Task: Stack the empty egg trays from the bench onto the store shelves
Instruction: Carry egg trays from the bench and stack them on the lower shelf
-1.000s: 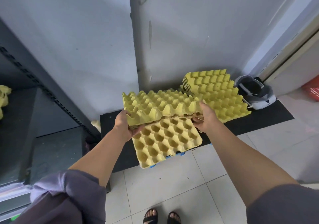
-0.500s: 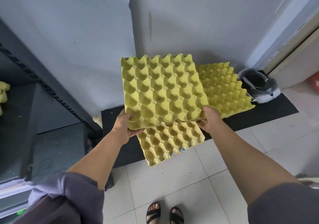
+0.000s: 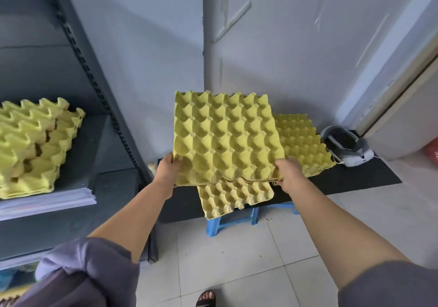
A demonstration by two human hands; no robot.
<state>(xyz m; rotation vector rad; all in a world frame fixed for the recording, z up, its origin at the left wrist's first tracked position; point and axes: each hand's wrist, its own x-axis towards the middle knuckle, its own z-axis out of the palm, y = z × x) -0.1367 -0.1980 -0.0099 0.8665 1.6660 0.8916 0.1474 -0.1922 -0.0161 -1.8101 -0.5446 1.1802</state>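
I hold a yellow egg tray (image 3: 226, 138) tilted up in front of me, lifted clear of the bench. My left hand (image 3: 168, 168) grips its near left corner and my right hand (image 3: 285, 173) grips its near right corner. Below it one more yellow tray (image 3: 234, 197) lies on the black bench (image 3: 355, 180), overhanging the front edge. A stack of yellow trays (image 3: 301, 144) sits on the bench behind my right hand. On the dark grey shelf (image 3: 99, 145) at left lie more yellow trays (image 3: 35, 145), piled loosely.
A grey and white headset-like device (image 3: 347, 145) rests on the bench's right end. Blue stool legs (image 3: 227, 221) stand under the bench. The shelf's perforated upright (image 3: 94, 88) runs diagonally between shelf and bench. White sheets (image 3: 47, 203) lie at the shelf's front. My sandalled foot (image 3: 206, 298) is on pale floor tiles.
The view has swung left, bringing the shelf and its trays into sight. The held tray has risen slightly and moved left relative to the bench; both hands keep their grip.
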